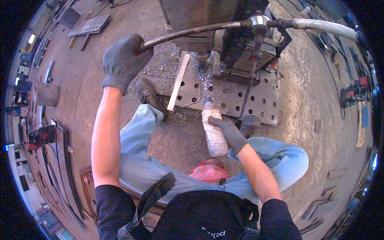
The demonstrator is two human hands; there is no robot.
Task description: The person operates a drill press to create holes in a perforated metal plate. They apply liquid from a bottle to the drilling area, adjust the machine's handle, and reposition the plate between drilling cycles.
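Note:
My left hand (125, 60), in a dark grey glove, is closed around the end of a long metal lever (192, 33). The lever runs right to a round hub (259, 23) on a dark drilling machine (192, 16). My right hand (229, 132), gloved too, grips a plastic bottle (214, 130) with cloudy whitish contents. The bottle tilts away from me, its blue cap (208, 100) toward the drill's lower end (201, 56). Whitish drops or bits show between cap and drill, above a steel plate (228, 96) with several round holes.
A pale flat strip (179, 82) lies along the plate's left edge. My boots (147, 94) stand either side, and a pink cloth (209, 171) is between my thighs. A bucket (48, 95) and long metal bars (60, 160) are at left. Another perforated plate (90, 26) lies far left.

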